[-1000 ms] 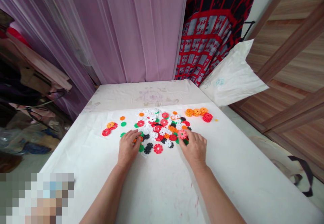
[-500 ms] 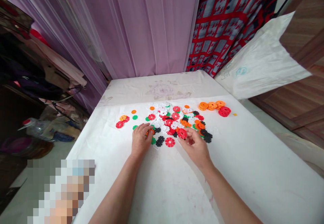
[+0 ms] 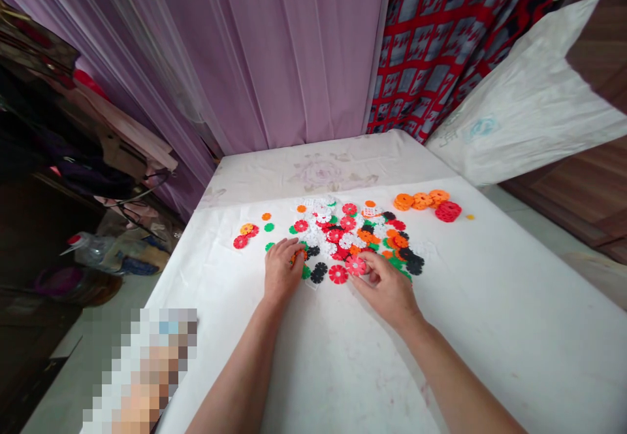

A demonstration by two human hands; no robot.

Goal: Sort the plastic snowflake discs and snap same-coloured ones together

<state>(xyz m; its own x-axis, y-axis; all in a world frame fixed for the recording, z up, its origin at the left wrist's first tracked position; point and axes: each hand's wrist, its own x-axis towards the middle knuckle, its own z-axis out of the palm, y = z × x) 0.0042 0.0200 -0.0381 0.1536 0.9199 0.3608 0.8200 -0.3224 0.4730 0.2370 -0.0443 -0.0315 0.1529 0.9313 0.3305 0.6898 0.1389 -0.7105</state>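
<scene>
My right hand pinches a red notched plastic disc between thumb and fingertips, low over the near side of a loose pile. A second red disc lies flat on the table just left of it. My left hand rests at the pile's left edge, its fingers loosely bent and parted from the thumb. Orange and green discs show beside and partly under those fingers. Black discs lie right of this hand. White discs are heaped in the pile's middle and back, mixed with red, green, orange and black ones.
Orange stacks and a red stack stand at the right on the white-covered table. A few red and orange discs lie apart at left. A white plastic bag hangs by the right edge. Purple curtains close off the back.
The view has shifted slightly, so the scene sits further right. My right hand has turned the red disc a little and brought it nearer the red disc on the table. My left hand stays by the pile.
</scene>
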